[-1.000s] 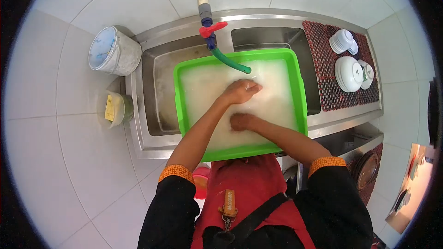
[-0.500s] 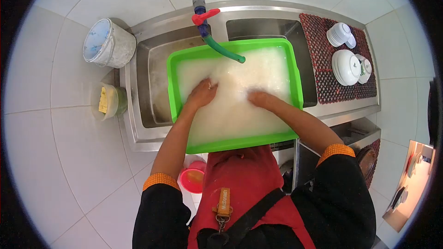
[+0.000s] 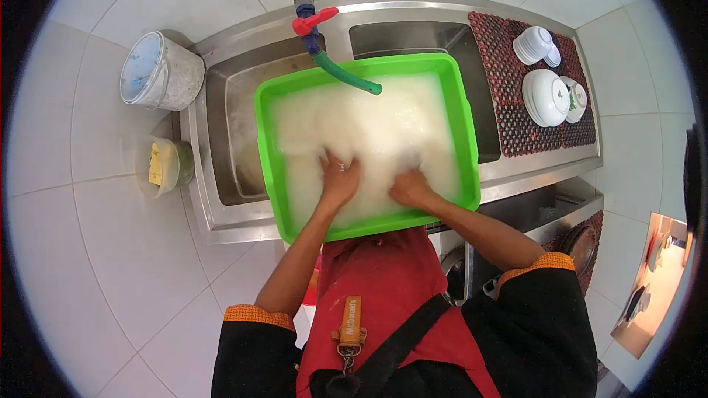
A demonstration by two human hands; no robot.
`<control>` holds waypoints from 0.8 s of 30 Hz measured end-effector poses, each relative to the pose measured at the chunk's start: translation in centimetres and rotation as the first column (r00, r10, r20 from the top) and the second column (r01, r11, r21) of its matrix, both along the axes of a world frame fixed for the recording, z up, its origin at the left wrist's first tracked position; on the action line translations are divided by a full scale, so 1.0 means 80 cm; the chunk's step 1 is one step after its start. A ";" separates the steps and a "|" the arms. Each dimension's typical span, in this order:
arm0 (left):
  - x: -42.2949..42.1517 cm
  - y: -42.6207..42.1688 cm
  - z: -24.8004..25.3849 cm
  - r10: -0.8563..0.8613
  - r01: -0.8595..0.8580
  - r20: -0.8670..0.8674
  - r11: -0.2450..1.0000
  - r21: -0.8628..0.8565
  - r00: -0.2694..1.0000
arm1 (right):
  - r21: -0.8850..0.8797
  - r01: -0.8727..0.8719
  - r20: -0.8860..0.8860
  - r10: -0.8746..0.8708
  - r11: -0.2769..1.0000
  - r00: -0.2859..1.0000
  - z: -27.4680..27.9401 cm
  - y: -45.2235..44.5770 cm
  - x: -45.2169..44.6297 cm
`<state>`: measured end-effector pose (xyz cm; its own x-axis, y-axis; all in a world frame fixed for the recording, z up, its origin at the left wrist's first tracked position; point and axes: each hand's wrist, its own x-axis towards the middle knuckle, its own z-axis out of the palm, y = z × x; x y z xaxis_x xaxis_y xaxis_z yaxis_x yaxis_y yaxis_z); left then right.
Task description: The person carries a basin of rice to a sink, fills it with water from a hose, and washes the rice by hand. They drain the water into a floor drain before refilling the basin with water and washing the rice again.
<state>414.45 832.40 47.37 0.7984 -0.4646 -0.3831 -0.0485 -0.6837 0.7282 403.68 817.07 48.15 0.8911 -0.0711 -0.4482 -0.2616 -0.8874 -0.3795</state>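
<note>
A large green plastic tub (image 3: 472, 149) rests across the sink and is filled with cloudy whitish water (image 3: 324, 118). A paler heap shows under the surface, perhaps rice. My left hand (image 3: 339, 178) dips into the water left of centre, fingers apart, tips hidden; small white grains stick to a finger. My right hand (image 3: 411, 189) is also in the water, its fingertips sunk out of sight, so whether it holds anything is hidden. Above the tub's back part hangs a green hose (image 3: 348, 77) on a tap with a red lever (image 3: 315, 21).
The steel double sink (image 3: 221, 140) lies underneath. White bowls (image 3: 546, 98) and cups (image 3: 532, 46) sit on a red-black mat (image 3: 516, 133) at right. A white bucket (image 3: 181, 77) and a container with a yellow sponge (image 3: 155, 165) stand at left.
Both hands have drawn back toward my body through the water. The tub now sits slightly turned, and the whole view has shifted a little.
</note>
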 end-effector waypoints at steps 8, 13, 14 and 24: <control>0.034 -0.031 0.080 0.146 -0.250 -0.543 0.961 -0.122 0.827 | -0.002 0.082 -0.187 -0.081 0.997 0.979 0.024 0.040 0.052; 0.082 -0.039 0.088 -0.183 0.044 -0.421 0.946 -0.320 0.888 | 0.073 -0.174 -0.255 0.187 0.982 0.949 0.024 0.043 0.067; 0.091 -0.039 0.088 -0.173 0.034 -0.419 0.948 -0.318 0.892 | 0.052 -0.330 -0.228 0.333 0.943 0.915 0.008 0.041 0.072; 0.129 -0.009 0.055 -0.416 0.415 0.042 0.909 0.029 0.908 | 0.465 -0.277 0.187 0.213 0.841 0.959 -0.092 0.010 0.094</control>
